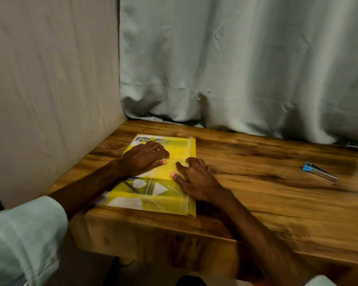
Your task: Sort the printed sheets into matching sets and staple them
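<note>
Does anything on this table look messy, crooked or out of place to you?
Nothing much. The yellow printed sheets lie flat near the table's left front corner, under the left hand and right hand. Only the blue stapler sits apart, far to the right, angled to the table edge.

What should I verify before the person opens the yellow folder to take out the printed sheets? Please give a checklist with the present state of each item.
1. Yellow folder lies flat on the table: ok.
2. Left hand rests on the folder and steadies it: ok.
3. Right hand grips the folder's right edge: cannot tell; its fingers are bent there, but blurred.
4. Stapler lies on the table, far to the right, untouched: ok.
5. Sheets are out and sorted: not ok; they are inside the folder.
6. Number of sheets inside: cannot tell.
</note>
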A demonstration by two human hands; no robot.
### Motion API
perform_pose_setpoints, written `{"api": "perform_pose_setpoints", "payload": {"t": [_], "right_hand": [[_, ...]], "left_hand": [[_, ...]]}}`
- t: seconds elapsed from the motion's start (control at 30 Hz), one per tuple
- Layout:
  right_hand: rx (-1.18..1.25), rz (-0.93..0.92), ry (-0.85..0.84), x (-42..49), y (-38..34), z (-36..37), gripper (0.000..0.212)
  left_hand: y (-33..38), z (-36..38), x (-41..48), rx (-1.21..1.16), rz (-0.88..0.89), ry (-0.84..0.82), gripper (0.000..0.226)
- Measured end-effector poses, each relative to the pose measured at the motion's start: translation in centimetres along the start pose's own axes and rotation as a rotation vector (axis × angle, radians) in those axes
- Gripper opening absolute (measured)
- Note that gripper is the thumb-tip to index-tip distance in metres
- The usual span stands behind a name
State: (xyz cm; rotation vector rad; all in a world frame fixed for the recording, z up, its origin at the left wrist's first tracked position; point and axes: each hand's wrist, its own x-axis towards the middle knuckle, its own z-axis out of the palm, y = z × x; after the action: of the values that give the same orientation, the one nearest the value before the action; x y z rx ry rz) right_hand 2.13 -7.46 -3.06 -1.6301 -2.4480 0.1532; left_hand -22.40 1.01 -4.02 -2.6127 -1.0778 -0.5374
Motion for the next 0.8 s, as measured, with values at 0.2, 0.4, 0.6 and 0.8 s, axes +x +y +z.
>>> {"api": "perform_pose_setpoints", "payload": {"t": [0.2,0.4,0.6,0.8], "right_hand": [[0.048,0.029,-0.057,2.7,-5.3,2.8,0.073],[0.039,0.085,-0.102,4.0,-6.9,3.3,0.077],[0.028,0.093,-0.069,4.2,-7.4,3.4,0.079],[-0.019,0.076,-0.065,4.4,-7.1,3.5,0.082]], "left_hand": [[-3.2,-2.0,-3.0,-0.236,-0.256,-0.273,0.045],[-3.7,-0.8,-4.1,-0.266,-0.388,-0.406,0.058],[-3.9,-0.8,-4.1,-0.256,-0.365,-0.373,0.054],[-3.6,-1.4,-4.1,-0.222,-0.358,-0.387,0.054]]}}
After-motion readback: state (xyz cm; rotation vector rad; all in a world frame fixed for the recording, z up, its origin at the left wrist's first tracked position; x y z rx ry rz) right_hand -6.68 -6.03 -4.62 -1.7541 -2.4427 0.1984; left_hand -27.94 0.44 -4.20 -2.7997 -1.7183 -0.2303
